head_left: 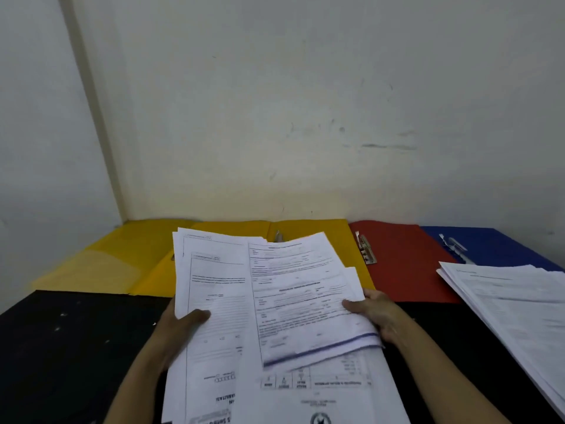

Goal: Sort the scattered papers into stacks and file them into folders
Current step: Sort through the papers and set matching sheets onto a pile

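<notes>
I hold a loose bundle of printed white papers [275, 301] above the black table [67, 347]. My left hand [180, 332] grips its left edge, thumb on top. My right hand [373, 313] grips the right edge of the upper sheets. More sheets [305, 396] lie under the bundle near me. Along the wall lie an open yellow folder [122, 255], a red folder [406, 264] with a metal clip [367, 249], and a blue folder [495, 243]. A second stack of papers [513, 307] rests at the right, overlapping the blue folder.
The table sits in a corner, with a white wall [275, 117] behind the folders and another at the left. A metal fastener [277, 236] shows in the yellow folder's spine, just behind the held papers. The left part of the table shows bare black surface.
</notes>
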